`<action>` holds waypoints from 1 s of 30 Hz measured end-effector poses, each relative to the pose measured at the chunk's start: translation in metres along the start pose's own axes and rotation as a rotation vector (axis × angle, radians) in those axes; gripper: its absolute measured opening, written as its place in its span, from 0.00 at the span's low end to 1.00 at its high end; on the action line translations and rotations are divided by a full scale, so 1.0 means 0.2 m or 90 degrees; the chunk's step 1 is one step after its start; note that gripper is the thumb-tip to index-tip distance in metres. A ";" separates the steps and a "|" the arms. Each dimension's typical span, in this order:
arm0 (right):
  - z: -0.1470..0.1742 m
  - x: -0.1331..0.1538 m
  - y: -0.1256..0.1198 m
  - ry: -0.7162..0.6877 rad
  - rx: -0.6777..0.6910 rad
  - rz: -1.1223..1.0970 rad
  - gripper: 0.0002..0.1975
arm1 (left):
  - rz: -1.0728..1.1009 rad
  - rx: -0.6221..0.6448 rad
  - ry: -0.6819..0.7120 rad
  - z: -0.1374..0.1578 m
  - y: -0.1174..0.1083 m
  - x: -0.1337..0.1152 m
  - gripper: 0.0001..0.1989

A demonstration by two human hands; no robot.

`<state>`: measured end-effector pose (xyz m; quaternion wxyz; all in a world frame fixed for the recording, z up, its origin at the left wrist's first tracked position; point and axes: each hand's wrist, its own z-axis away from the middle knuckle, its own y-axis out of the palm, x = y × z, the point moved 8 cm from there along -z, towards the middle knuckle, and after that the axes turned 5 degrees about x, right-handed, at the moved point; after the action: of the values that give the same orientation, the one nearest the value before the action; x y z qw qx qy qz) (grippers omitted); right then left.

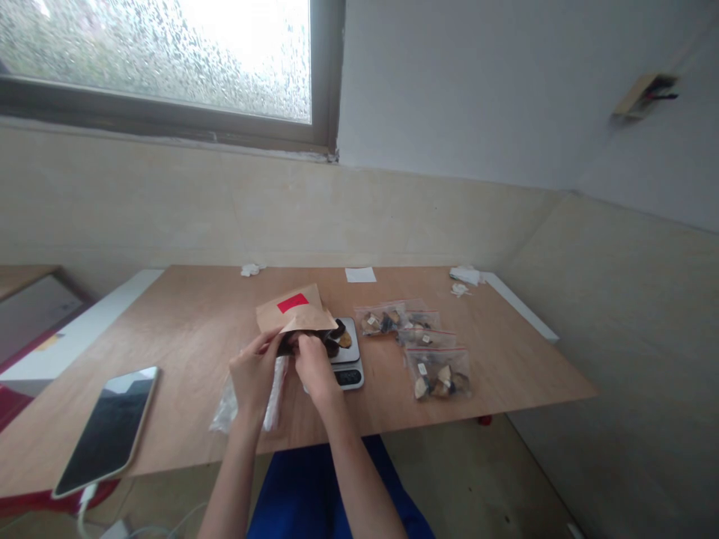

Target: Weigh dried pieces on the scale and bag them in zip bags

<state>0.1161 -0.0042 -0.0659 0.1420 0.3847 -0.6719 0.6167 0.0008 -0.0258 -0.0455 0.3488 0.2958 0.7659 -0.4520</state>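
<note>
My left hand (254,372) pinches the edge of a brown paper bag (269,315) with a red label, tilted with its mouth toward me. At the mouth of that bag is my right hand (313,367), its fingers curled and partly inside; what they hold is hidden. Just right of it, a white kitchen scale (352,346) carries dark and tan dried pieces (343,339) that look like dried mushrooms. The bag partly covers the scale. Below my left hand lie clear plastic bags (226,408).
Several zip bags of similar pieces (443,382) lie to the right of the scale. A phone (109,427) with a charging cable is at the left front edge. White paper (360,275) and crumpled scraps (465,275) lie along the back of the wooden tabletop (196,322).
</note>
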 end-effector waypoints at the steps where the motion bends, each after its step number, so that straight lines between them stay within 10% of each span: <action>1: 0.01 0.00 -0.02 0.015 -0.008 -0.011 0.16 | 0.000 0.002 0.002 0.00 0.00 -0.01 0.13; 10: 0.15 0.02 -0.24 -0.022 -0.103 -0.164 0.10 | -0.015 -0.011 0.004 -0.04 -0.02 -0.01 0.13; 19: 0.30 -0.29 -0.38 0.039 -0.060 -0.138 0.11 | -0.010 -0.033 -0.015 -0.09 -0.07 0.04 0.14; 30: 0.26 -0.41 -0.30 0.016 -0.104 -0.051 0.16 | -0.004 -0.012 -0.009 -0.08 -0.05 0.03 0.14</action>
<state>0.2273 -0.0210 -0.0873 0.2060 0.3905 -0.7024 0.5583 -0.0151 -0.0146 -0.0405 0.3557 0.2872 0.7683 -0.4481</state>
